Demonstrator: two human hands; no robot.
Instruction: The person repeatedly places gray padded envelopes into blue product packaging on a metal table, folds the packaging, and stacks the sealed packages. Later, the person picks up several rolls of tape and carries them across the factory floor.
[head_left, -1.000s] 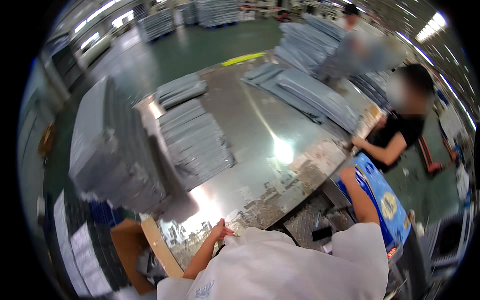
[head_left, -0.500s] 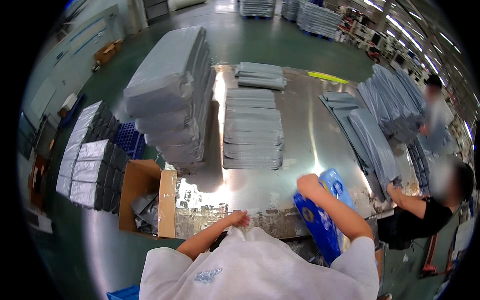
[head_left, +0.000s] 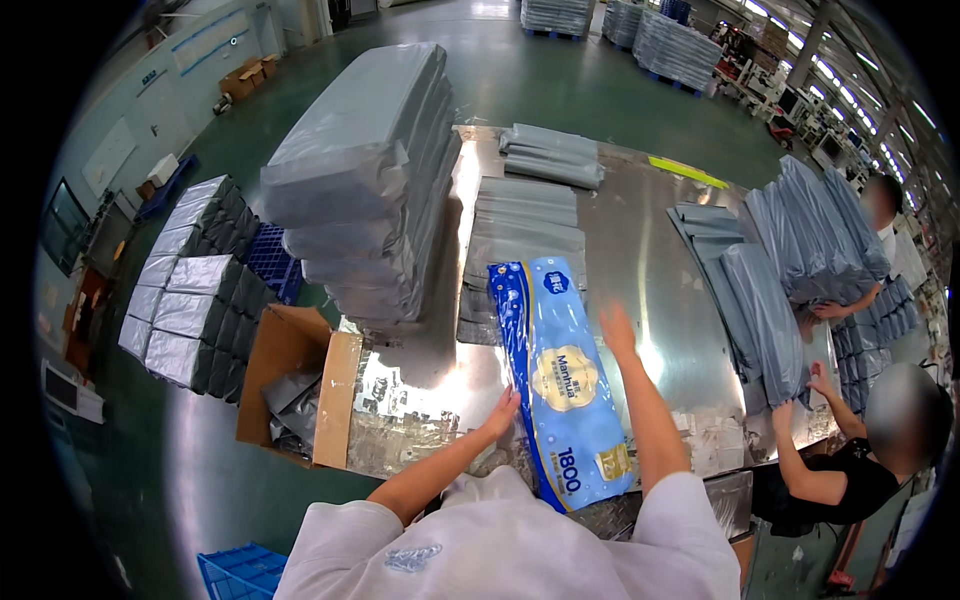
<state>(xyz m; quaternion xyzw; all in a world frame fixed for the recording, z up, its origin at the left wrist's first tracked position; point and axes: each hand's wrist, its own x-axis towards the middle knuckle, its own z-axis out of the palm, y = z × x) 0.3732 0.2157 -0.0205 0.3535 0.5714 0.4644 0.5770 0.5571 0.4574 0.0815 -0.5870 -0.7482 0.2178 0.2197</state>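
A long, puffy, plastic-wrapped blue pack, pale blue on its face and dark blue along its left side, lies lengthwise in front of me. Its far end overlaps the row of grey plastic bags on the metal table. Against the pack's left side rests my left hand, fingers stretched out. My right hand is just off the pack's right edge with its fingers extended; nothing is in it. Whether its fingertips brush the wrapper I cannot tell.
A tall stack of filled grey bags stands at left on the table. Left of the table is an open cardboard box. At right, two people handle grey bags. A yellow-green strip lies near the far edge.
The blue pack has come from my right side to the middle, face up. My right hand has let go of it. My left hand has moved onto its side.
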